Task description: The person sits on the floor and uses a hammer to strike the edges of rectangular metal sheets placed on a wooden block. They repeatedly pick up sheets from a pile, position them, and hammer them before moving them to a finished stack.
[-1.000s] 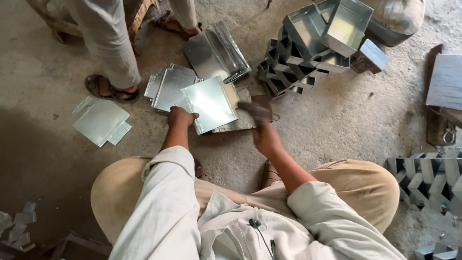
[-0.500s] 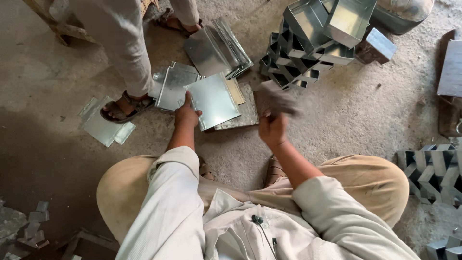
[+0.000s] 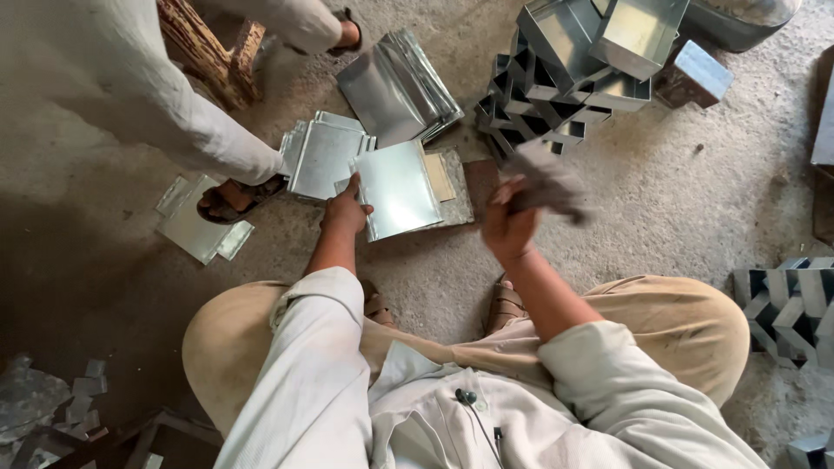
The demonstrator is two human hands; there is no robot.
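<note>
Left hand [image 3: 346,211] fingers pinch a flat metal sheet [image 3: 398,188], long axis pointing away; right hand [image 3: 506,227] grips a raised, blurred tool [image 3: 547,182].

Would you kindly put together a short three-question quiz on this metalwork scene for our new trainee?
1. True or false: the left hand rests on a metal sheet.
2. What does the right hand hold? A) a blurred grey tool B) a paintbrush C) a bottle
3. Fill in: the folded metal boxes are piled at the ____ right of the view.

Key: 1 true. 2 A; the tool is too blurred to identify further. 3 upper.
</note>
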